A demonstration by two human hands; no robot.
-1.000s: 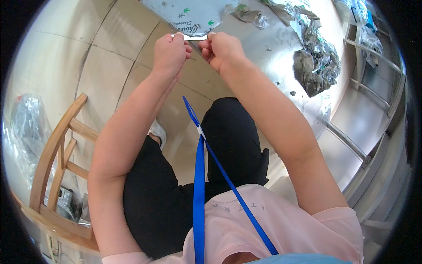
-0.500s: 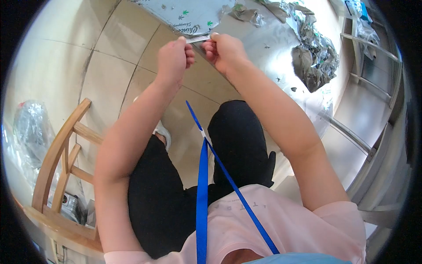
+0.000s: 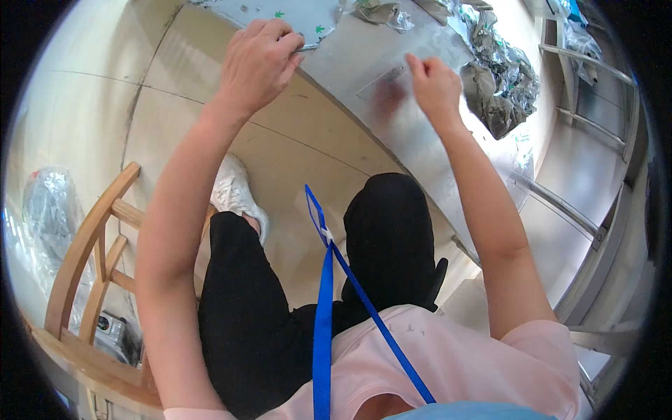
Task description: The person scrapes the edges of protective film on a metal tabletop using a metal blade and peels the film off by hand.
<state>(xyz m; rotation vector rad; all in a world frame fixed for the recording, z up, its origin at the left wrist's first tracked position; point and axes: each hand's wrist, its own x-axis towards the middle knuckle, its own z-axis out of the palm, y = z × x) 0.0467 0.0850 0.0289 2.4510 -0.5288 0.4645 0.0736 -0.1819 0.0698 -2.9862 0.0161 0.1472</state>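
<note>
My left hand (image 3: 259, 66) is closed at the near left edge of the metal-topped table (image 3: 350, 73). A thin, shiny grey piece (image 3: 306, 48) sticks out from its fingertips, too small to name. Beyond it lies a pale printed sheet (image 3: 241, 10) with green leaf marks, cut off by the top of the view. Over the table, my right hand (image 3: 435, 87) has its fingers curled, with thumb and forefinger close together. What they pinch, if anything, I cannot make out. To its left, a faint clear rectangle (image 3: 381, 82) shows against the metal, with a reddish reflection below.
Crumpled grey plastic film (image 3: 500, 91) is heaped on the table's right side, with more crumpled wrap (image 3: 383, 12) at the back. A wooden chair (image 3: 84, 259) stands at left beside a clear plastic bag (image 3: 50, 217). Metal rails (image 3: 560, 203) run along the right.
My hands have parted from the white strip they held together at the table edge. The right has moved right over the table; the left has moved up and slightly left.
</note>
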